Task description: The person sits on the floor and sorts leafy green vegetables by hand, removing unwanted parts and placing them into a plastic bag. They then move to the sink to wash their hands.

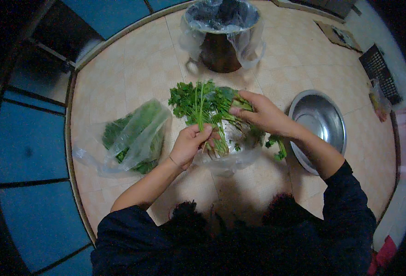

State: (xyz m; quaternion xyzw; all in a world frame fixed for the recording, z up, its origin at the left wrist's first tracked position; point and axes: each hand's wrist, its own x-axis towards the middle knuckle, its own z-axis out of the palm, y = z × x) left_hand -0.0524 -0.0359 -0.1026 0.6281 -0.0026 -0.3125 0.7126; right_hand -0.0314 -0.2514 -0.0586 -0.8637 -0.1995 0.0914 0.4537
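Observation:
My left hand (188, 142) pinches a thin green stalk (200, 107) between thumb and fingers. Behind that stalk, a pile of leafy herbs that look like coriander (184, 98) lies on a flattened clear plastic bag (235, 159), its stems pointing towards me. A clump of green stems (241, 102) is gripped in my right hand (266, 112), at the right side of the pile. My right hand and forearm hide part of what lies beneath them. A small loose sprig (279, 150) rests on the floor below my right wrist.
A steel basin (308, 119) stands at the right, partly behind my right forearm. To the left lies a plastic bag of greens (137, 134). A bin with a plastic liner (220, 51) stands ahead. Blue cabinets (30, 141) line the left; a black basket (379, 70) leans at the right wall.

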